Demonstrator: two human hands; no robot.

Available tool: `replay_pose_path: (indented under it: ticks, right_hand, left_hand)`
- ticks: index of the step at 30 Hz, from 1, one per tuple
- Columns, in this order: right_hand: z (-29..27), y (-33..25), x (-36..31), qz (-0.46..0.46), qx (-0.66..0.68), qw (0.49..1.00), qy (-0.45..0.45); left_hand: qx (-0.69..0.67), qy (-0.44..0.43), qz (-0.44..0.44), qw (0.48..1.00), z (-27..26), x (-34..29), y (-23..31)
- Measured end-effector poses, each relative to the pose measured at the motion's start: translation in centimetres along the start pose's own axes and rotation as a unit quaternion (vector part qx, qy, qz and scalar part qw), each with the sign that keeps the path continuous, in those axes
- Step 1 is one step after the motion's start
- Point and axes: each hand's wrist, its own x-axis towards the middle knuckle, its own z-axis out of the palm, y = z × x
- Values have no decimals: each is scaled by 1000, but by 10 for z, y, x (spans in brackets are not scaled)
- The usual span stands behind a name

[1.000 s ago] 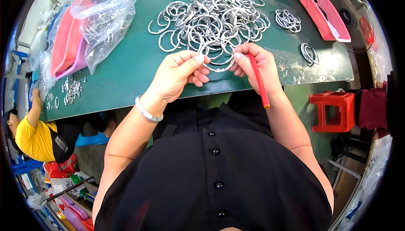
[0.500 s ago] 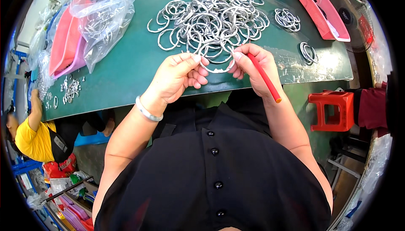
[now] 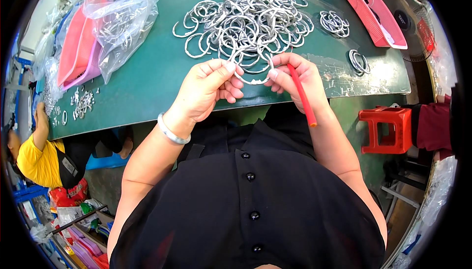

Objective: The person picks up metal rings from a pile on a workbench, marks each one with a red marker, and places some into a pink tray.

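Observation:
Between my two hands, at the table's near edge, is a silver open bangle (image 3: 253, 81) with a rough lower rim. My left hand (image 3: 206, 86), wearing a pale bangle on its wrist, pinches the left side between thumb and fingers. On the other side, the thumb and fingers of my right hand (image 3: 301, 78) pinch the bangle. A slim red stick (image 3: 304, 98) also lies in my right hand, its orange-tipped end slanting down over the palm toward the wrist. Just beyond my fingertips a large heap of similar silver bangles (image 3: 255, 20) partly overlaps the held one.
Two smaller bangle stacks (image 3: 335, 23) lie to the right on the green table (image 3: 147, 89). Pink baskets (image 3: 73, 47) and a plastic bag (image 3: 129, 23) stand left, near small metal pieces (image 3: 82, 104). A person in yellow (image 3: 39, 163) sits left; a red stool (image 3: 386, 129) stands right.
The red stick has swung in my right hand, its lower end shifting left and a little down. My right thumb and fingers have shifted slightly; both hands still hold the bangle in the same place.

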Motion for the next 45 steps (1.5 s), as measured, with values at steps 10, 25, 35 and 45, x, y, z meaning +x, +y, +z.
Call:
replay_pose_path:
  ticks: [10,25,35,45]
  right_hand:
    - [-3,11,-1,-82,-84,993,10]
    - [8,-4,-7,-420,-357,834,16]
    - [7,-3,-6,-479,-383,790,21]
    - [5,-9,-6,-530,-419,737,22]
  left_hand:
    - [30,1,17,999,4,-2,-1]
    - [87,22,169,982,-5,7,-22]
    - [103,14,182,978,-6,7,-23]
    - [105,7,182,978,-6,8,-23]
